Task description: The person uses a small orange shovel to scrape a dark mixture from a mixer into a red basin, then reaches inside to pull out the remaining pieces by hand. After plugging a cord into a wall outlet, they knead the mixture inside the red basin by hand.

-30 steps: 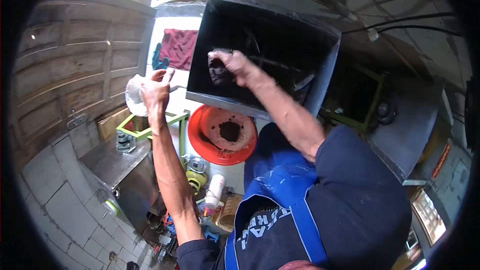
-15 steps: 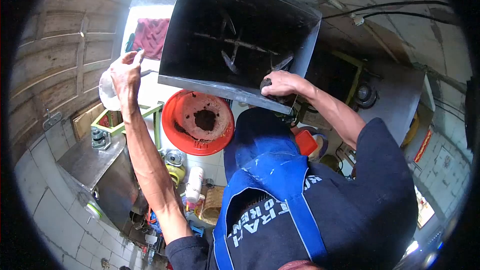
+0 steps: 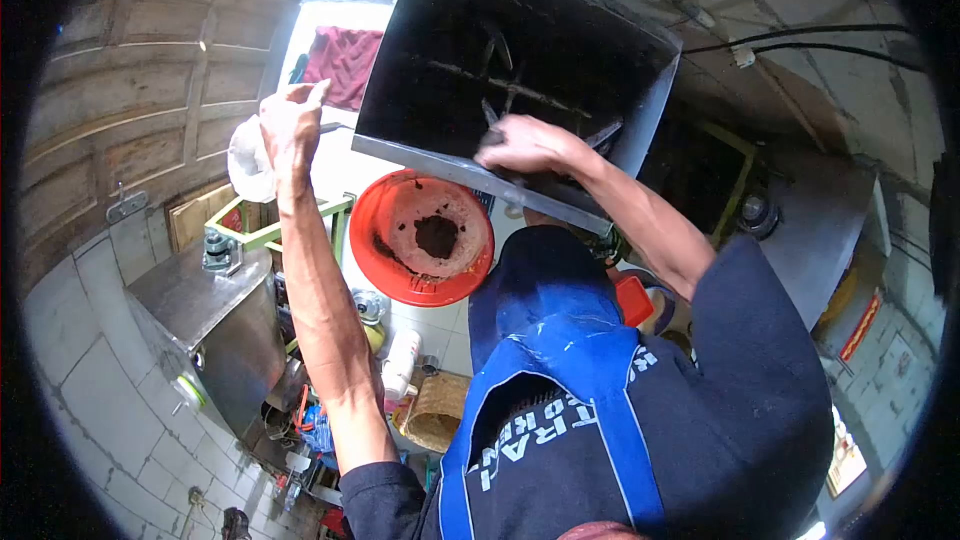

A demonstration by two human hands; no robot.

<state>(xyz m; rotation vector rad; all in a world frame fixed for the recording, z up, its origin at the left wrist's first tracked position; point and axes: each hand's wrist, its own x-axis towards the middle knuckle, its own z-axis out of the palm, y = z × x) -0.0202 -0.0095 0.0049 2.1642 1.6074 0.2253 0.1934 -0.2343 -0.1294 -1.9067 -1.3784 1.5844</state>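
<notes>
Inside the metal trough (image 3: 410, 155): right hand (image 3: 535, 145) low beside the blades

Just behind the trough's near wall, the right hand is curled, with something dark (image 3: 491, 138) at its fingertips; blur and shadow hide the grip, so I cannot tell whether the fingers are closed on it. One blade (image 3: 490, 112) stands just beside those fingertips and a second blade (image 3: 604, 134) is near the wrist. Good handling here, I judge, means short strokes along the wall, knuckles away from the metal edges, and the crossed bars (image 3: 545, 98) motionless while a bare hand is inside. Outside the trough, the left hand (image 3: 290, 130) is raised next to a pale, rounded object (image 3: 247, 160); whether it grips anything I cannot tell. Below the near wall sits the red basin (image 3: 370, 260), with dark material (image 3: 436, 237) in its middle.
</notes>
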